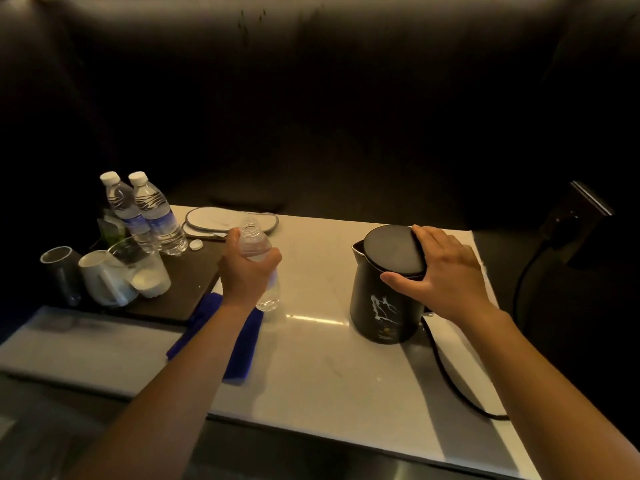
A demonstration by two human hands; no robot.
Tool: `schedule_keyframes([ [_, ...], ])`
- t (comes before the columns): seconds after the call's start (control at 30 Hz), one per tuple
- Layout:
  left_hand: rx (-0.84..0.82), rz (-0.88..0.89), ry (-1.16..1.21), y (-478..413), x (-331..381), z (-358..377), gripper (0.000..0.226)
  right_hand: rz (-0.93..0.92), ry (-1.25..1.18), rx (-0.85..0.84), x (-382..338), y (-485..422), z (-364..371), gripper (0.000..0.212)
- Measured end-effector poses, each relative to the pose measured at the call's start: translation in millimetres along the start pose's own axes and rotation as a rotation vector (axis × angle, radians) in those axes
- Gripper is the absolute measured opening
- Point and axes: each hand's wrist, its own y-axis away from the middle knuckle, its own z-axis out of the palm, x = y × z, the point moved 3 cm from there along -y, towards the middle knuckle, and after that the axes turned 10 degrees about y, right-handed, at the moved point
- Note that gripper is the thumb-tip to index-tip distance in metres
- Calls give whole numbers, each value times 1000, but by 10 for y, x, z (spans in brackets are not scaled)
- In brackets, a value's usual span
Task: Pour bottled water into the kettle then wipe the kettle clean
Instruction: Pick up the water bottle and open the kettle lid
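Observation:
A black kettle (381, 313) with a white marbled mark stands on the pale table (329, 368) at the right. My right hand (446, 271) rests over the rear edge of its round lid (391, 249), thumb along the lid's front rim. My left hand (247, 271) grips an uncapped clear water bottle (258, 244), upright, its base just above the table. The bottle's white cap (196, 244) lies near the tray. A blue cloth (242, 344) lies flat under my left forearm.
A dark tray (180, 289) at the left carries two capped water bottles (149, 213), mugs (104, 277) and a glass (145, 268). White slippers (221, 220) lie at the back. The kettle's black cord (446, 372) runs across the right side to a wall socket (568, 220).

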Motion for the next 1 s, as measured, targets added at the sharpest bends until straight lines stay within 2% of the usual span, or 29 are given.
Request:
schedule_keyframes([
  [0.27, -64, -21, 16, 671, 104, 359, 49, 1, -18, 3, 20, 3, 21, 109],
  [0.53, -58, -13, 8, 908, 177, 623, 49, -12, -67, -56, 55, 5, 36, 109],
  [0.63, -34, 14, 12, 933, 186, 677, 52, 100, -375, -84, 170, 54, 76, 87],
  [0.73, 3, 31, 33, 949, 142, 692, 54, 396, -837, -33, 360, 172, 193, 62],
  [0.8, 28, 31, 39, 973, 123, 691, 56, 590, -1031, -75, 431, 252, 271, 59],
  [0.87, 43, 40, 67, 996, 96, 709, 57, 637, -1111, -132, 457, 304, 333, 59],
  [1.0, 90, 56, 80, 1023, 34, 751, 63, 610, -1283, -157, 511, 333, 381, 52],
])
